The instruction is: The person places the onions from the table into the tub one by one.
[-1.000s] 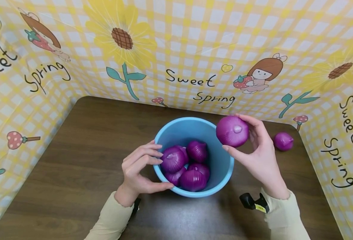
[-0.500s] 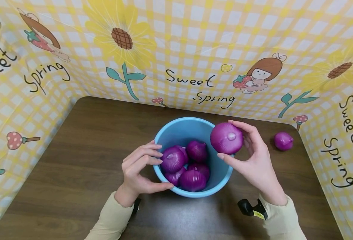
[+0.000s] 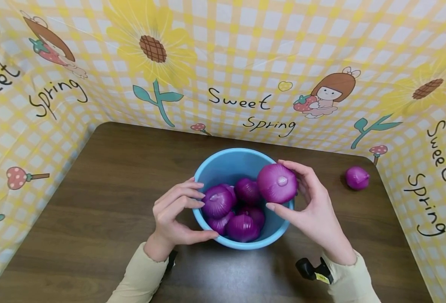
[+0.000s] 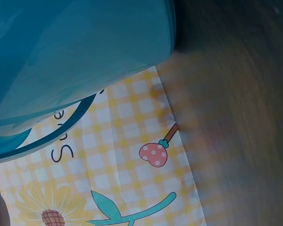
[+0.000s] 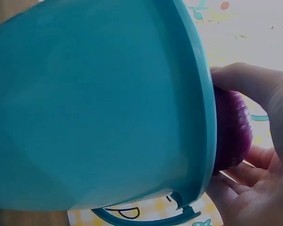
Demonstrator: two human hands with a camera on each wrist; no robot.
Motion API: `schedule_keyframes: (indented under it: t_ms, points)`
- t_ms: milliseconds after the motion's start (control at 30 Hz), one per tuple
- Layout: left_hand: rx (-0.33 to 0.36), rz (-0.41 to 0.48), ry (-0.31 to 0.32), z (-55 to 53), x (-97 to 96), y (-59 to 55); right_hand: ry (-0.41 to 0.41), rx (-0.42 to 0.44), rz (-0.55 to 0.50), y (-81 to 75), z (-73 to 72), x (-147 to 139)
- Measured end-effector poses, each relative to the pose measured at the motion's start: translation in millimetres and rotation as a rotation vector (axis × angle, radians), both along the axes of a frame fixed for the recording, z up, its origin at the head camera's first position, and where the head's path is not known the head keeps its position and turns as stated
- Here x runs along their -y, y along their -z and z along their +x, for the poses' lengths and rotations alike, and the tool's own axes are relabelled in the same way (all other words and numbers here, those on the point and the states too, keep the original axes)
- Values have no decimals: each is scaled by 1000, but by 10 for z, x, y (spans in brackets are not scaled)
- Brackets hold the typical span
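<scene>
A blue bucket (image 3: 196,219) stands on the table with several purple onions (image 3: 243,227) inside. My left hand (image 3: 175,214) holds its left rim, fingers hooked over the edge and thumb on the near side. In my right hand (image 3: 314,206) is a large purple onion (image 3: 277,183), gripped between thumb and fingers over the bucket's right rim. From the right wrist view, this onion (image 5: 232,132) shows just past the rim, partly hidden by the bucket wall (image 5: 94,103). The left wrist view has mostly the bucket's outside (image 4: 85,52).
Another, smaller-looking onion (image 3: 357,178) lies on the brown wooden table (image 3: 124,168) near its back right corner. A yellow checked cloth (image 3: 238,50) with printed flowers rises along the back and both sides. The bucket's handle (image 5: 146,221) hangs down at its back.
My right hand has moved left and toward me with its onion, from beside the right rim to over the bucket's opening. My left hand and the bucket have stayed in place.
</scene>
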State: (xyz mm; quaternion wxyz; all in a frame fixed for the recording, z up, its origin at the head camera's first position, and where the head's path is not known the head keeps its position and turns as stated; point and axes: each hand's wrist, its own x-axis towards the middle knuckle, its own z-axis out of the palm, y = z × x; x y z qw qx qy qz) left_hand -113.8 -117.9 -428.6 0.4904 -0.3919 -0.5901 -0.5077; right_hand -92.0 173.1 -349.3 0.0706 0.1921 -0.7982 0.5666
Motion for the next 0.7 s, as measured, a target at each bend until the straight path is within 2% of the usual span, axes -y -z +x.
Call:
schedule_keyframes:
  t_ms: [333,700]
  points:
    - [-2,2,3,-2,-2,-3,1,1,48,51,50,23]
    - [0,1,3,-3,-1,5,-14,10,47,82,81,26]
